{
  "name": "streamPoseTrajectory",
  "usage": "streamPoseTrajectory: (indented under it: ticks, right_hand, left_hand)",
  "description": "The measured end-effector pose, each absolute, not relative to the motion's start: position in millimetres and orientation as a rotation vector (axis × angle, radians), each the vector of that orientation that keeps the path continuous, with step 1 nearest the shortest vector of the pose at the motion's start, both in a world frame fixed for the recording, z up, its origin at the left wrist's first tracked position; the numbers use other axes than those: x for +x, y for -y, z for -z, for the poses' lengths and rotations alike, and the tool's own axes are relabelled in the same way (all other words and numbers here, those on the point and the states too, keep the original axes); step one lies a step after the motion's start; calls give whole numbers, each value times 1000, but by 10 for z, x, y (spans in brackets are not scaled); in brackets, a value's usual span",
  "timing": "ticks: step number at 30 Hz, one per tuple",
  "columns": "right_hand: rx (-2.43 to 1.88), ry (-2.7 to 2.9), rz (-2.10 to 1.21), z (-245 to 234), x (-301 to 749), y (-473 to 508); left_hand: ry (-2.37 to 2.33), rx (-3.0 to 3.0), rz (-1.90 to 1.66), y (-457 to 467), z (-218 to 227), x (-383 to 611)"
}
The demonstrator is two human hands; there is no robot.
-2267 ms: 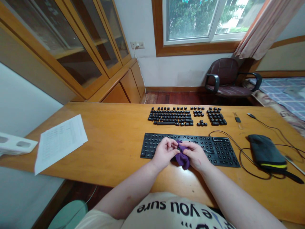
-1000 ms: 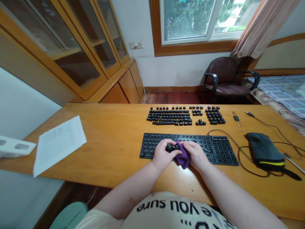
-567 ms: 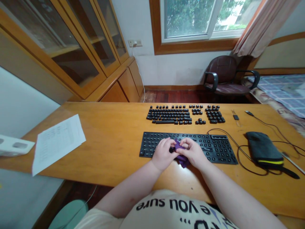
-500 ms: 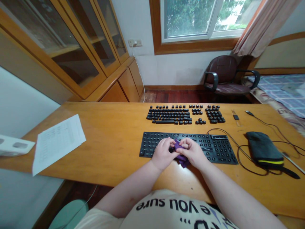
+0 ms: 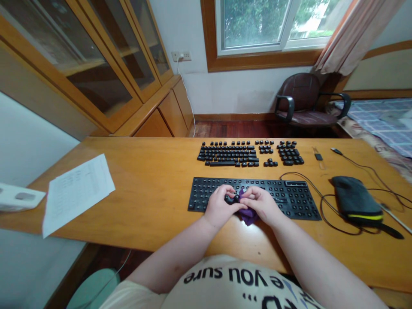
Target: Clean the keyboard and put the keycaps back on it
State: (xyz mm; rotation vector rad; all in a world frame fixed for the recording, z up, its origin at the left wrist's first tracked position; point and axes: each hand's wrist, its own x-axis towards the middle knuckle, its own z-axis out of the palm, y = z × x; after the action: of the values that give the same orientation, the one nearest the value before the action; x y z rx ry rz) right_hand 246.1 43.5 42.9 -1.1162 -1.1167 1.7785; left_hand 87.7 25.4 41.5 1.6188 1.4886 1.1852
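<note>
Both hands are close together above the near edge of a black keyboard base (image 5: 206, 189) whose keycaps are off. My left hand (image 5: 219, 205) is closed around small black keycaps (image 5: 229, 199) that show between thumb and fingers. How many it holds I cannot tell. My right hand (image 5: 261, 204) pinches a crumpled purple cloth (image 5: 248, 217), which hangs down over the keyboard's front edge. The cloth lies right beside the black pieces. Beyond the base, the loose black keycaps (image 5: 228, 154) are laid out in keyboard order.
A keycap puller (image 5: 318, 157) lies right of the keycaps. Farther right are a USB plug (image 5: 336, 151) on its cable and a dark grey pouch (image 5: 357, 201). Printed sheets (image 5: 79, 189) and a white object (image 5: 21, 197) are on the desk's left.
The purple cloth has drawn back to the right off the black keycaps, so they now show in my left hand. My right hand's fingers have shifted slightly.
</note>
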Motion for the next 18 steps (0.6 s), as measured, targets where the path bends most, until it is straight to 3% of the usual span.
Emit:
streamPoseTrajectory:
  ticks: [8, 18]
  right_hand:
    - [-1143, 1092, -1672, -456, 2447, -440]
    - [-1250, 1370, -1257, -435, 2494, -463]
  left_hand:
    - [-1441, 1534, -1184, -305, -390, 875]
    - [-1340, 1841, -1110, -322, -501, 803]
